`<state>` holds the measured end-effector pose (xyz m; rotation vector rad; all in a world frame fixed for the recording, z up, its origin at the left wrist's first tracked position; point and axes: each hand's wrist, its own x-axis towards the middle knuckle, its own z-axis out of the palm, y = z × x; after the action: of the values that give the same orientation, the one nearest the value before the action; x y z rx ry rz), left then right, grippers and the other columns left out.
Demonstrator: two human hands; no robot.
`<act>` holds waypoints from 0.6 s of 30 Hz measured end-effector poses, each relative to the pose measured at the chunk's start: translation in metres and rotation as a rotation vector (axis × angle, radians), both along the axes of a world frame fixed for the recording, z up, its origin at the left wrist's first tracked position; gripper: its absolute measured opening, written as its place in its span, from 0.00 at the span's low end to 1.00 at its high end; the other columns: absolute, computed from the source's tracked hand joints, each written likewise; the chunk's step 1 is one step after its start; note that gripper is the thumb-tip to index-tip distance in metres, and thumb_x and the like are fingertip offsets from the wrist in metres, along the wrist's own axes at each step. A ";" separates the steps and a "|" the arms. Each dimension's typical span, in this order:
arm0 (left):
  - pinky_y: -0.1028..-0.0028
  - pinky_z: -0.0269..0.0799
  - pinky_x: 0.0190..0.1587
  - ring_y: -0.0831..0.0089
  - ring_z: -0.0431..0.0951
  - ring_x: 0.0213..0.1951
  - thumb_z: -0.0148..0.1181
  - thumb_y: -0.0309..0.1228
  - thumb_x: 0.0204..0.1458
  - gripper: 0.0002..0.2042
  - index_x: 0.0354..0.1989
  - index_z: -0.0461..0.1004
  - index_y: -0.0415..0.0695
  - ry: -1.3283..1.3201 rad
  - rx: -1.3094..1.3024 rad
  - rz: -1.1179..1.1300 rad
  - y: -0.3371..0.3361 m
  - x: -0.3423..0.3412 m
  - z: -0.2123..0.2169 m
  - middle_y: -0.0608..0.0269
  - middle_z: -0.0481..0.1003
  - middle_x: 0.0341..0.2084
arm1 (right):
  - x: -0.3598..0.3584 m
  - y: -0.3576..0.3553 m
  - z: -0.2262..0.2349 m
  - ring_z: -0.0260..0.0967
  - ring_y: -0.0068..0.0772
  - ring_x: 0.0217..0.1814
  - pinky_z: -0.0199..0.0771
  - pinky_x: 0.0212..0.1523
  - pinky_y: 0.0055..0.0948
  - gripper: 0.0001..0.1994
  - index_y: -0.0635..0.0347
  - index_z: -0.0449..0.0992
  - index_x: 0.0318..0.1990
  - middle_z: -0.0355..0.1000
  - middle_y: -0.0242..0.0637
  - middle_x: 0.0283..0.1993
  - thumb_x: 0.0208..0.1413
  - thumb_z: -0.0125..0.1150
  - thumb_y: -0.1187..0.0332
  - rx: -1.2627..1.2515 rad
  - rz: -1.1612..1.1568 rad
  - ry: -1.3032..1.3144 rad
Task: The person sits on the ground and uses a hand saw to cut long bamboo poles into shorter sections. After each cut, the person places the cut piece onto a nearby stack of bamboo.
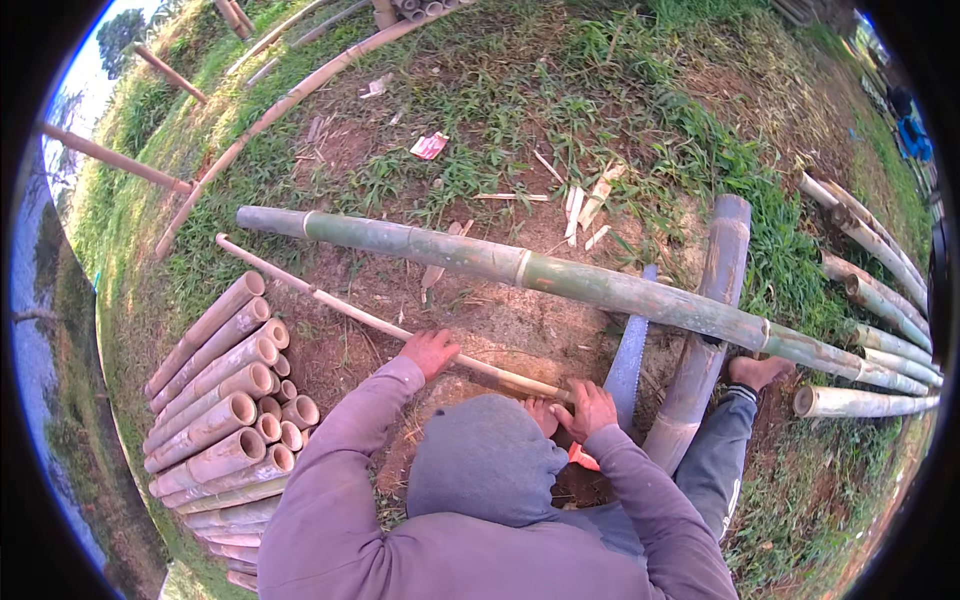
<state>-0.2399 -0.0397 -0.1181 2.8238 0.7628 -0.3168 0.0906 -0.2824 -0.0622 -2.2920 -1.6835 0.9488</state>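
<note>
A thin, pale bamboo pole (375, 321) slants in front of me, from the far left down to the right. My left hand (432, 352) is closed over its middle. Near the right end, my right hand (592, 408) grips the same pole with bent fingers; what look like bare toes (541, 414) show beside it. Just right of that hand stands a handsaw (627, 365) with a grey blade, its orange handle partly hidden by my sleeve. The blade's far end passes behind a thick green bamboo pole (450, 252).
The thick green pole crosses a dark bamboo log (690, 385) at right, near my bare foot (760, 371). Cut bamboo lengths are stacked (220, 420) at left; more poles (870, 402) lie far right. Wood offcuts (595, 195) and a red-white wrapper (429, 146) lie beyond.
</note>
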 end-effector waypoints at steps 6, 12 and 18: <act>0.55 0.73 0.55 0.56 0.83 0.51 0.67 0.45 0.59 0.19 0.50 0.74 0.48 0.229 -0.111 -0.014 0.012 -0.053 0.073 0.57 0.81 0.43 | -0.026 -0.028 -0.046 0.70 0.44 0.70 0.63 0.71 0.52 0.30 0.53 0.69 0.69 0.73 0.40 0.67 0.62 0.64 0.52 0.136 0.191 -0.043; 0.55 0.77 0.49 0.56 0.88 0.38 0.73 0.46 0.50 0.17 0.41 0.76 0.53 0.317 0.055 0.054 0.024 -0.073 0.111 0.62 0.85 0.30 | -0.033 -0.024 -0.068 0.66 0.43 0.75 0.58 0.74 0.54 0.29 0.47 0.67 0.73 0.70 0.38 0.72 0.66 0.56 0.54 -0.045 0.183 -0.031; 0.53 0.80 0.45 0.55 0.87 0.38 0.71 0.47 0.51 0.16 0.40 0.77 0.54 0.254 0.056 -0.019 0.042 -0.051 0.174 0.62 0.84 0.29 | -0.017 -0.019 -0.050 0.70 0.48 0.70 0.64 0.70 0.54 0.28 0.48 0.68 0.71 0.73 0.39 0.65 0.65 0.57 0.55 0.167 0.193 -0.095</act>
<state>-0.2914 0.0023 0.0563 2.8783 0.8043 -0.6783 0.0733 -0.3017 -0.1127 -2.1276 -1.9711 0.7097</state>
